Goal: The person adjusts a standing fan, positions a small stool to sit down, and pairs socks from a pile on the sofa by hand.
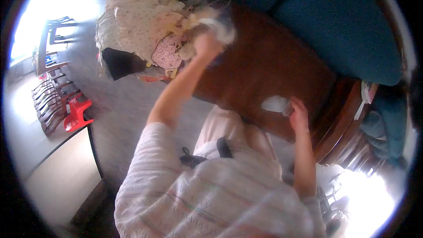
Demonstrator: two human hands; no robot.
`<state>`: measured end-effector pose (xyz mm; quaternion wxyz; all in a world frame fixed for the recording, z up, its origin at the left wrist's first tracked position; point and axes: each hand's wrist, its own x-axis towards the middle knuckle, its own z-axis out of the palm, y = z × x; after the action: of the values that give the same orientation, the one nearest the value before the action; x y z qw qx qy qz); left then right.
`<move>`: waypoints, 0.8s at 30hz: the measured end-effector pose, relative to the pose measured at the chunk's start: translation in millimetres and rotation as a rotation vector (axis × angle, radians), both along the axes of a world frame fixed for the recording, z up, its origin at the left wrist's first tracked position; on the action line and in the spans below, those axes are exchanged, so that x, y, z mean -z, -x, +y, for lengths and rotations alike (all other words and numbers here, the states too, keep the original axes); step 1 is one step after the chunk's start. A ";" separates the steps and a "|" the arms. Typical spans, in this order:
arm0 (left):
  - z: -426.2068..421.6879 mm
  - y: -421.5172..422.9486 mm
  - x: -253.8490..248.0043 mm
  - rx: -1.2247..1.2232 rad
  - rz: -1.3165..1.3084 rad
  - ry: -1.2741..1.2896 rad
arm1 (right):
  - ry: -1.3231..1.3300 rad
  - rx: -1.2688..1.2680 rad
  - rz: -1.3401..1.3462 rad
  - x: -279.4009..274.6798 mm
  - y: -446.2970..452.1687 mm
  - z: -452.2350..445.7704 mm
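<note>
pale knit top, thin faint coloured stripes, small openwork holes; left sleeve ends around elbow. light pinkish trousers, dark tie at waist, left side.

Motion smears the left hand and the white fabric bundle it grips — its fingers are lost. The top edge crops the tall teal padded backrest; the small, pale, soft item in the right hand is too indistinct to identify.
</note>
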<state>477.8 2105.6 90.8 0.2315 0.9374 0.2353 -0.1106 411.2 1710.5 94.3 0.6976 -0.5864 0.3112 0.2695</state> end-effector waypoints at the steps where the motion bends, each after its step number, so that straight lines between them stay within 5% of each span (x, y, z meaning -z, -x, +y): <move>1: -23.1 2.9 8.7 -0.037 0.017 0.161 | 0.008 -0.001 0.002 -4.7 -2.3 2.7; 5: -107.6 7.8 29.5 0.219 -0.005 0.062 | -0.036 -0.023 -0.018 -14.5 -16.6 8.1; 8: -140.4 30.2 93.1 0.262 0.119 0.465 | -0.069 -0.033 -0.090 -7.2 -29.4 6.3; 10: -136.1 34.0 79.4 0.363 0.267 0.446 | -0.068 -0.022 -0.155 -16.7 -38.9 8.0; 13: -119.1 55.4 122.0 0.453 0.179 0.370 | -0.093 0.053 -0.172 -22.6 -50.5 -5.9; 16: -115.9 54.8 92.4 0.348 0.437 0.248 | -0.154 0.119 -0.193 -41.5 -56.4 -9.3; 24: -147.6 65.4 130.1 0.491 0.456 0.131 | -0.121 0.188 -0.192 -22.0 -39.7 -33.7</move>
<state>412.4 1958.0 -39.3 0.1990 0.9005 0.0408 -0.3844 451.0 1676.8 116.3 0.7803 -0.5348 0.2799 0.1637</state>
